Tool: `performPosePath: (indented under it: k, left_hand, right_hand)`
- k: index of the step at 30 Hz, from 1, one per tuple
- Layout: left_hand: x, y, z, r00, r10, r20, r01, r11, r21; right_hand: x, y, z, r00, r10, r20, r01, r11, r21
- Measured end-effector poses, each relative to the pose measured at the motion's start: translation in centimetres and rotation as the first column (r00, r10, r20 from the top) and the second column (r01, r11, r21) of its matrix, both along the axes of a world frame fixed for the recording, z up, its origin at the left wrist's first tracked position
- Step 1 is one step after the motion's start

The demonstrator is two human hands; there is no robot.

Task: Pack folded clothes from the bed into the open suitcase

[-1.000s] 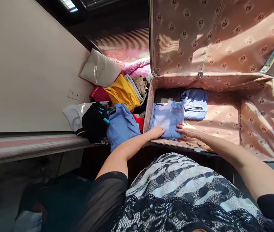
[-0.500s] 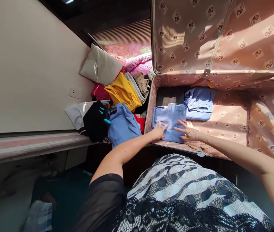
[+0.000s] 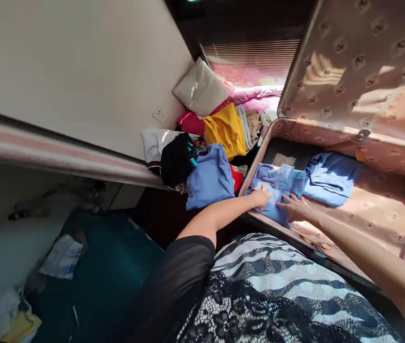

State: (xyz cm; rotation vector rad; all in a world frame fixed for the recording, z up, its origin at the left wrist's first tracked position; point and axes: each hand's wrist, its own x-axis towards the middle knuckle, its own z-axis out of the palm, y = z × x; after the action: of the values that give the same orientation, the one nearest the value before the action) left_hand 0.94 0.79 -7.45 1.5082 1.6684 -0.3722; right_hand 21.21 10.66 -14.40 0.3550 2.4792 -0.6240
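Left hand [image 3: 261, 197] half-open, right hand [image 3: 296, 208] spread, both on near blue garment [image 3: 277, 189] in case [image 3: 374, 214], gripping nothing; best smooth outward, edges square.

From my end I read matt, softly creased cloth on 2 things: the left folded blue garment [image 3: 277, 186] and the right folded blue garment [image 3: 331, 178]. The suitcase lining [image 3: 374, 209] looks thin, smooth and faintly shiny to me. I take the glossy clasp [image 3: 361, 135] for metal, the wall socket [image 3: 158, 114] for plastic; the lace trim [image 3: 238, 305] shows as openwork.
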Motion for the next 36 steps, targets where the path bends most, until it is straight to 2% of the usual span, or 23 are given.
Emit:
performPosePath:
  k: [2, 4, 6, 7, 9, 12, 15, 18, 21, 29, 33, 35, 36]
  left_hand:
    - [-0.6, -1.5, 1.6, 0.995, -0.056, 0.08, 0.052, 0.997, 0.061]
    - [-2.1, -4.5, 3.7, 0.973, -0.084, 0.215, 0.032, 0.971, 0.236]
    - [-4.4, -8.8, 5.9, 0.954, -0.053, 0.294, -0.084, 0.897, 0.434]
    - [-5.9, -11.3, 6.8, 0.964, 0.009, 0.265, -0.146, 0.852, 0.503]
    - [-9.0, -16.5, 7.8, 0.964, 0.238, 0.119, -0.262, 0.766, 0.588]
    - [-13.3, -23.4, 7.4, 0.844, 0.532, -0.074, -0.387, 0.699, 0.601]
    - [-16.2, -27.4, 5.6, 0.79, 0.603, -0.11, -0.449, 0.691, 0.566]
    - [-17.6, -28.3, 4.3, 0.809, 0.582, -0.082, -0.432, 0.683, 0.589]
    - [-18.1, -27.7, 4.1, 0.83, 0.554, -0.063, -0.409, 0.682, 0.607]
    - [-18.8, -26.6, 4.7, 0.862, 0.498, -0.093, -0.335, 0.697, 0.634]
    - [-18.0, -25.9, 5.0, 0.894, 0.435, -0.106, -0.257, 0.692, 0.674]
    - [-17.4, -25.1, 5.3, 0.931, 0.355, -0.084, -0.216, 0.722, 0.657]
    - [-17.2, -24.5, 5.3, 0.944, 0.323, -0.068, -0.207, 0.739, 0.641]
  right_hand:
    - [-1.6, 0.4, 2.0, 0.994, -0.085, -0.065, 0.083, 0.996, -0.039]
    - [-3.7, 0.3, 4.4, 0.959, -0.205, -0.199, 0.181, 0.975, -0.129]
    - [-6.3, -0.7, 6.8, 0.892, -0.289, -0.347, 0.227, 0.951, -0.209]
    - [-7.7, -1.6, 7.9, 0.86, -0.293, -0.417, 0.216, 0.95, -0.224]
    - [-10.5, -4.0, 9.9, 0.815, -0.22, -0.537, 0.136, 0.972, -0.192]
    - [-14.7, -8.3, 11.4, 0.81, 0.022, -0.586, -0.061, 0.997, -0.047]
    - [-18.1, -11.8, 11.1, 0.817, 0.221, -0.532, -0.189, 0.975, 0.114]
    - [-20.6, -13.1, 10.1, 0.837, 0.278, -0.472, -0.196, 0.957, 0.216]
    - [-22.0, -12.8, 9.6, 0.868, 0.28, -0.41, -0.185, 0.949, 0.256]
    - [-22.8, -11.9, 11.2, 0.895, 0.338, -0.291, -0.253, 0.922, 0.292]
    - [-22.9, -11.6, 11.3, 0.898, 0.316, -0.305, -0.26, 0.942, 0.212]
    - [-23.4, -10.5, 11.3, 0.908, 0.235, -0.347, -0.213, 0.972, 0.1]
    - [-23.7, -9.5, 11.3, 0.91, 0.151, -0.386, -0.147, 0.988, 0.042]
